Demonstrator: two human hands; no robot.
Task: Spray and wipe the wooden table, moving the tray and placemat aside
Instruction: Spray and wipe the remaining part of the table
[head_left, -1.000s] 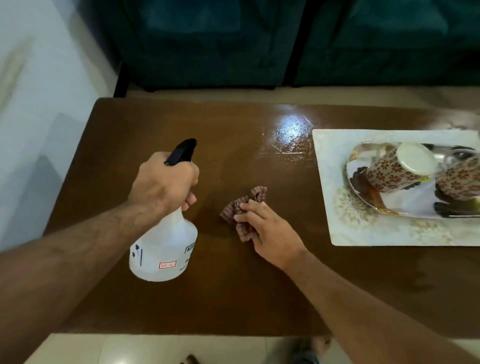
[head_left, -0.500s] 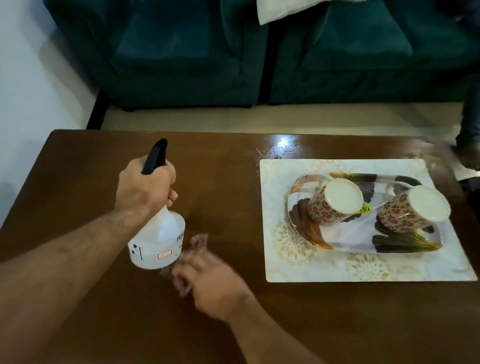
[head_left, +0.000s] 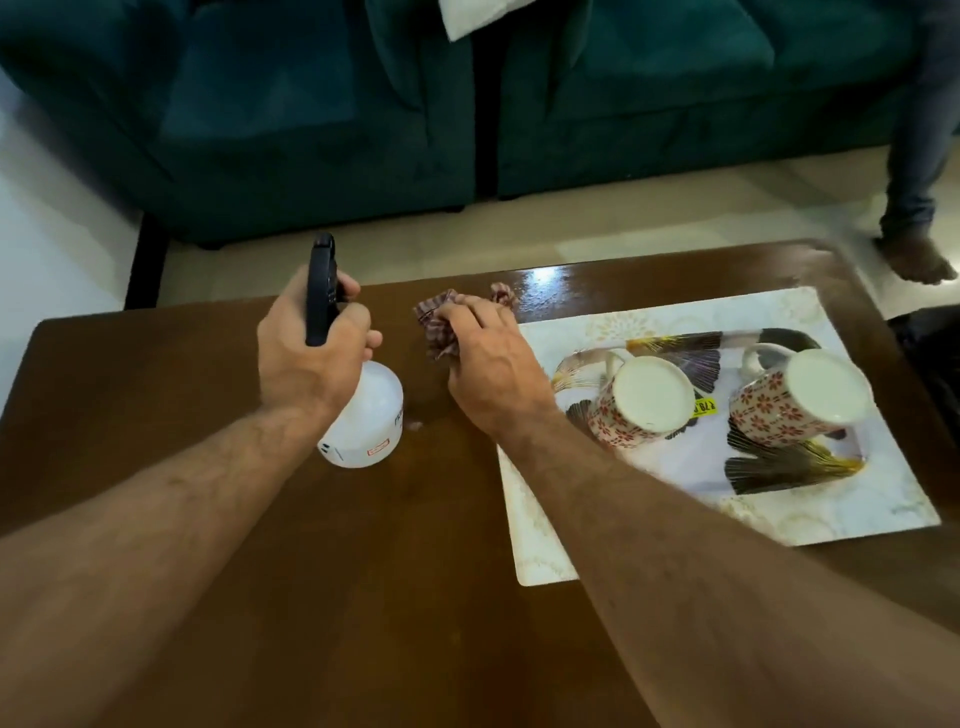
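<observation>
At the left of the brown wooden counter (head_left: 156, 405) we see our left hand (head_left: 306, 358) wrapped around the neck of a spray bottle (head_left: 363, 421), fingers closed on its black trigger head, which points toward the far edge. The bottle is translucent white with a small red-bordered label near its base; we cannot tell whether that base rests on the wood or hangs just above it.

Just right of the bottle, near the counter's far edge, our right hand (head_left: 488, 364) presses down on a crumpled checked cloth (head_left: 439, 327), fingers curled over it so that the cloth pokes out on the far side and to the left of the fingers. A bright glare shines off the wood just beyond the cloth.

To the right lies a pale floral placemat (head_left: 878, 514), its near-left corner hidden under our right forearm. On the mat sits an oblong tray (head_left: 779, 473) printed with dark fan shapes. Two red-flowered mugs stand upside down on the tray, side by side: a left mug (head_left: 636, 400) and a right mug (head_left: 802, 400), with a yellow sticker showing between them.

Beyond the counter stands a dark teal sofa (head_left: 311, 114), and at far right we glimpse another person's leg and bare foot (head_left: 917, 260) on the pale floor.
</observation>
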